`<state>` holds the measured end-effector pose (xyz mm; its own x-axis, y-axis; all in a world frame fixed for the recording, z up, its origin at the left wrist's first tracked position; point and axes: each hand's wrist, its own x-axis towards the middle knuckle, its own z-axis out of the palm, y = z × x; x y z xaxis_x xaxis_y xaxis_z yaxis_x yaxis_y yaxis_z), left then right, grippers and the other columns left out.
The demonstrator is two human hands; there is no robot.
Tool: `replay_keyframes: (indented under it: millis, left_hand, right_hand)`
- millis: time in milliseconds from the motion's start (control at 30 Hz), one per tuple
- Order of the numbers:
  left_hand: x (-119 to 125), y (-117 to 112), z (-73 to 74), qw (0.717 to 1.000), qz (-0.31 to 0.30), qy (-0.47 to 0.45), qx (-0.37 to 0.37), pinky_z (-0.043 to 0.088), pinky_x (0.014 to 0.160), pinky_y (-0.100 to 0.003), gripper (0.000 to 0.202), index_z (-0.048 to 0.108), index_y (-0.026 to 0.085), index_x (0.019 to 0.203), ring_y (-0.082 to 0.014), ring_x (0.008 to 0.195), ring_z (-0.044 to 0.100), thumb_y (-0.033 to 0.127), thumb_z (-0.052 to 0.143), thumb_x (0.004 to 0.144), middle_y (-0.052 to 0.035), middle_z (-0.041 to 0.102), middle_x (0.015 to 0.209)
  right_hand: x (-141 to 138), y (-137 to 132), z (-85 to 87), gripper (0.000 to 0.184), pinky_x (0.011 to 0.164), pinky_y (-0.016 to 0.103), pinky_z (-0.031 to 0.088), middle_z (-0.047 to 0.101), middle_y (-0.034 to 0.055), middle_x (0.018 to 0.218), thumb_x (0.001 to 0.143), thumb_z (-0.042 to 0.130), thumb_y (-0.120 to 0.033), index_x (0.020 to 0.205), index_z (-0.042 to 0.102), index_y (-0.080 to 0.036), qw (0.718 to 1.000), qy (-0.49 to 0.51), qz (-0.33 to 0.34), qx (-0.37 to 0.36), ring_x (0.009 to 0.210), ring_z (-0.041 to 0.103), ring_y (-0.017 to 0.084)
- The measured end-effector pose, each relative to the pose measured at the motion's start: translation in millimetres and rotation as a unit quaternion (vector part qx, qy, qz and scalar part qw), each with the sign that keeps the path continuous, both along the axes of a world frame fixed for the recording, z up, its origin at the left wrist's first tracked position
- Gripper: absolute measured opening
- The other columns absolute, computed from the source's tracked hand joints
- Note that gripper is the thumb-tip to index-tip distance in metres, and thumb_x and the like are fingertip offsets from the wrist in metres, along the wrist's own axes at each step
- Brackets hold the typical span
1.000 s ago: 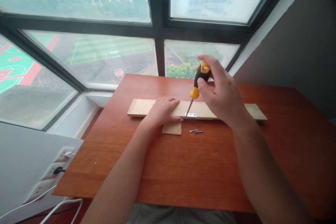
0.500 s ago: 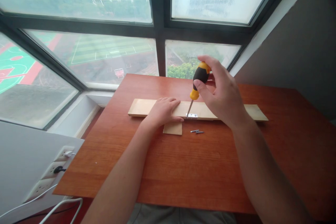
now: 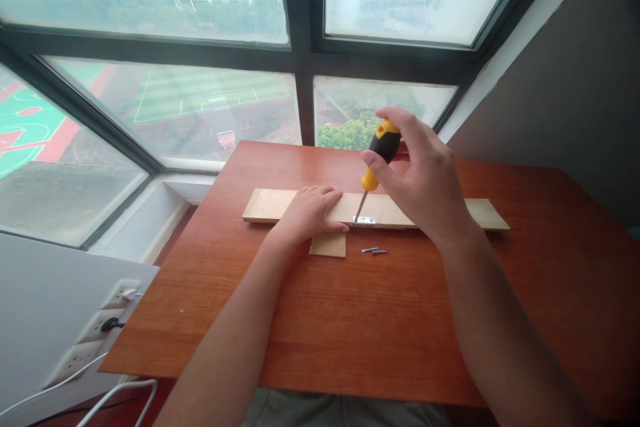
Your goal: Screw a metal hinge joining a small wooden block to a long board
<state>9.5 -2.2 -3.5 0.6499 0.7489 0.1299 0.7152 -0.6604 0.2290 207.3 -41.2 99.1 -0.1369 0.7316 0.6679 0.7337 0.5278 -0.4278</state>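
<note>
A yellow-and-black screwdriver [image 3: 384,145] is gripped by the handle in my right hand [image 3: 431,177]. It leans, with its tip on the left end of a small silver metal hinge or bracket [image 3: 365,221]. That metal piece sits at the near edge of a long pale wooden board [image 3: 270,203]. My left hand [image 3: 311,212] lies flat across the board, left of the metal piece, thumb along the near edge. Under the thumb side, a small square wooden piece [image 3: 329,245] sticks out toward me. A few silver screws [image 3: 374,251] lie just in front of the board.
The board rests on a reddish-brown wooden table [image 3: 350,320]. Large windows with dark frames [image 3: 303,53] rise behind it. At the left, wall sockets [image 3: 103,324] hold plugs, and a white cable [image 3: 120,387] hangs near the table's corner.
My right thumb has shifted across the screwdriver handle, and the handle has turned slightly. The tip stays on the metal piece. My left hand and the board keep their places.
</note>
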Motion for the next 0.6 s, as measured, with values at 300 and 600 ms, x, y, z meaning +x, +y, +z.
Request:
replay_keyframes:
  millis: [300, 600]
  left_hand:
    - [0.2, -0.7, 1.9, 1.0, 0.0, 0.003, -0.006, 0.045, 0.093, -0.038, 0.067, 0.059, 0.018, 0.126, -0.0299, 0.111, 0.061, 0.058, 0.074, 0.075, -0.0108, 0.065, 0.124]
    - [-0.4, 0.3, -0.4, 1.0, -0.001, 0.004, -0.002, 0.044, 0.094, -0.038, 0.068, 0.059, 0.019, 0.126, -0.0296, 0.111, 0.061, 0.06, 0.074, 0.074, -0.0107, 0.065, 0.123]
  right_hand:
    - [5.1, 1.6, 0.2, 0.044, 0.085, 0.044, 0.059, 0.065, 0.0052, 0.116, 0.085, 0.064, -0.025, 0.128, 0.056, -0.029, 1.0, 0.004, 0.013, -0.008, 0.097, 0.064, 0.023]
    - [9.4, 1.8, 1.1, 0.051, 0.087, 0.043, 0.058, 0.062, 0.0048, 0.127, 0.09, 0.051, -0.02, 0.139, 0.047, -0.033, 0.995, 0.016, 0.081, -0.052, 0.106, 0.063, 0.023]
